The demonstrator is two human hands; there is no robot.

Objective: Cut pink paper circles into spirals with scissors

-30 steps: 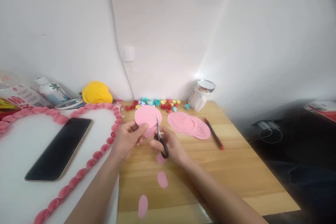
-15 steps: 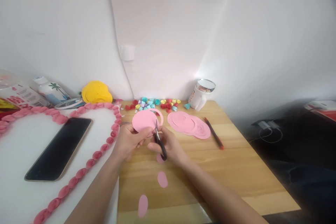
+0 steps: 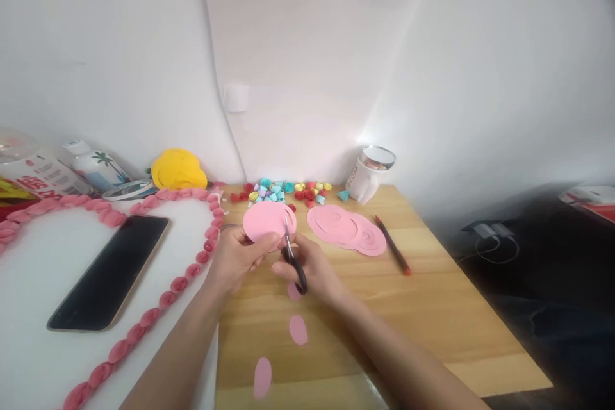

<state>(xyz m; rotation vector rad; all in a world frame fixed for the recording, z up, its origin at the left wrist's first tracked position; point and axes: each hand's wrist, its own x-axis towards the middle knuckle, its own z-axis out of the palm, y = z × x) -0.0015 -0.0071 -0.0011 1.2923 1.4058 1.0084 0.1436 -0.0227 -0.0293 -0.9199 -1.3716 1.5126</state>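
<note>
Pinched between the thumb and fingers of my left hand (image 3: 243, 253) is a pink paper circle (image 3: 264, 221), held up above the wooden table. My right hand (image 3: 310, 266) grips black-handled scissors (image 3: 292, 259), their blades against the circle's right edge. Just right of the hands lie overlapping pink paper rounds (image 3: 334, 224), some cut in spirals. Small pink paper ovals (image 3: 298, 330) are on the tabletop below my hands, one partly hidden by the scissors and right hand.
Colourful rolled paper flowers (image 3: 273, 191) line the back edge beside a white mug (image 3: 368, 173). A dark pen (image 3: 393, 245) lies to the right. Leftward, a white board (image 3: 158, 250) edged with pink paper roses carries a phone (image 3: 110, 272); bottles (image 3: 96, 163) and yellow paper (image 3: 177, 168) stand behind it.
The ring-like pink strip at the upper right of the circle has drawn in and now mostly lies behind it. Both hands stay nearly in place.
</note>
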